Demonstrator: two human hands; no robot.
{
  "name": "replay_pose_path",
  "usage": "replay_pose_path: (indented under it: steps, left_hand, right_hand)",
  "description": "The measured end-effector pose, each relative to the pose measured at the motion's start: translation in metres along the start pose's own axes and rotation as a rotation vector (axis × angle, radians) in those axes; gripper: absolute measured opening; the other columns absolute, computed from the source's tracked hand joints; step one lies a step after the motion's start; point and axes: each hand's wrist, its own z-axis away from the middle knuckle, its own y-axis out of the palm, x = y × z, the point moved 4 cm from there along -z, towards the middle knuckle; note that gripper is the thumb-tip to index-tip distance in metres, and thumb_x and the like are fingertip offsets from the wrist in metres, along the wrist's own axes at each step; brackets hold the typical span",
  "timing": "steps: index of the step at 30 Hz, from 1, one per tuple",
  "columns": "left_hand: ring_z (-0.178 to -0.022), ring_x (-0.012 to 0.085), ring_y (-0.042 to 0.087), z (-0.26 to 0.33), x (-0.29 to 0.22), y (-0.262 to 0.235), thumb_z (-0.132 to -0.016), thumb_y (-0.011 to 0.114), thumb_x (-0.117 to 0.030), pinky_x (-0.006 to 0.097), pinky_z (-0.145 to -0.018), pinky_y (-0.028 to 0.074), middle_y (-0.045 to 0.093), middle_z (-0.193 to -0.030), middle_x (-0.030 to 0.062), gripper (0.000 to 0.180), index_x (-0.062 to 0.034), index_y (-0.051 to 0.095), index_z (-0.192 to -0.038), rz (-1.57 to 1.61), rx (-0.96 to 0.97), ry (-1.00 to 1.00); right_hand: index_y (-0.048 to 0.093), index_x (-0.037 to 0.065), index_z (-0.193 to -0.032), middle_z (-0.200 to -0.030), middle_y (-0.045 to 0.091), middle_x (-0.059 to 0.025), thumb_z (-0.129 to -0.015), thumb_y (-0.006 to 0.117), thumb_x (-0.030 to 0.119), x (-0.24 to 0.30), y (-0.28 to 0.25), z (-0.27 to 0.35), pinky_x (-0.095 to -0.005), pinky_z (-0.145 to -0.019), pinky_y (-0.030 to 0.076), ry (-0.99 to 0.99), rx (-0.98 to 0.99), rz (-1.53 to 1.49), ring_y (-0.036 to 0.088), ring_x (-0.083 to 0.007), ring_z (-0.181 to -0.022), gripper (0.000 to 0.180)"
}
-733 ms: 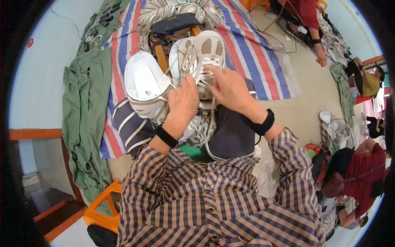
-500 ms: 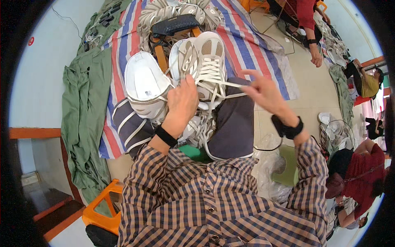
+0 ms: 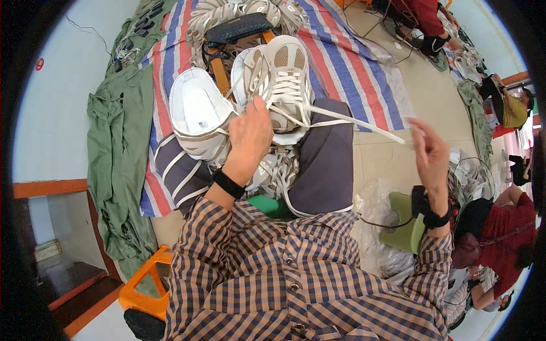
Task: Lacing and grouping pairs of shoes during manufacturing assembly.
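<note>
In the head view, the laced shoe (image 3: 289, 59), white and tan, is seen upper middle, toe pointed away from the wearer, between the dark-trousered knees and the black bag (image 3: 239, 29); a pale lace (image 3: 358, 122) is stretched from its eyelets out to the right, above the right trouser leg (image 3: 327, 165) and the striped sheet (image 3: 372, 85); the left hand (image 3: 250, 133) is set just beside the laced shoe, its fingers curled inward, though whether anything is pinched by them cannot be told, since the tips are hidden; the right hand (image 3: 429, 150) is held out well apart from the shoe, near the lace's free end, its fingers blurred and pointed upward, and whether the lace is pinched or only neared by them cannot be told; black bands are worn on both wrists; at the left hand's outer side an open shoe (image 3: 199, 108) is placed with its white insole shown; another shoe (image 3: 242, 65) is partly covered by the laced one; more shoes (image 3: 250, 14) are heaped behind the bag; below the right hand, a green block (image 3: 404, 227) is partly wrapped in clear plastic (image 3: 369, 233); at lower left an orange stool (image 3: 145, 284) is partly covered by the checked shirt (image 3: 293, 267).
</note>
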Motion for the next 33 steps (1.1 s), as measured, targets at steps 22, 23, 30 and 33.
replay_pose_path:
  steps: [22,23,30,33]
  left_hand:
    - [-0.086,0.0281,0.057,-0.019,-0.001,-0.032,-0.072,0.065,-0.007,0.037,-0.069,0.046,0.056,-0.09,0.0084,0.044,-0.0107,0.051,-0.114,0.359,-0.145,0.122]
    - [-0.083,0.0274,0.056,-0.021,-0.003,-0.033,-0.071,0.065,-0.005,0.036,-0.067,0.046,0.055,-0.088,0.0077,0.041,-0.0111,0.052,-0.11,0.335,-0.144,0.127]
    - [-0.068,0.0276,0.055,-0.036,0.009,-0.022,-0.076,0.06,-0.003,0.036,-0.063,0.045,0.055,-0.075,0.0073,0.03,-0.0105,0.052,-0.104,0.456,-0.177,0.132]
    - [-0.071,0.0313,0.058,-0.041,0.016,-0.019,-0.075,0.055,-0.002,0.039,-0.062,0.045,0.058,-0.077,0.0124,0.029,-0.006,0.049,-0.104,0.636,0.146,-0.04]
  right_hand:
    - [0.043,0.001,-0.123,-0.102,0.059,-0.0173,-0.081,0.061,0.02,0.043,0.182,-0.041,-0.0403,-0.086,0.04,-0.524,0.069,0.094,0.055,-0.0324,-0.097,0.05]
    - [0.042,0.001,-0.124,-0.105,0.058,-0.0172,-0.081,0.061,0.019,0.041,0.182,-0.039,-0.0405,-0.09,0.039,-0.524,0.075,0.074,0.054,-0.0318,-0.1,0.05]
    - [0.038,0.002,-0.129,-0.112,0.056,-0.0171,-0.082,0.062,0.018,0.031,0.185,-0.027,-0.0436,-0.1,0.031,-0.588,0.081,0.11,0.052,-0.0288,-0.108,0.055]
    - [0.037,0.002,-0.13,-0.108,0.057,-0.0163,-0.082,0.061,0.018,0.031,0.185,-0.027,-0.0428,-0.099,0.032,-0.556,0.08,0.099,0.053,-0.0284,-0.105,0.056]
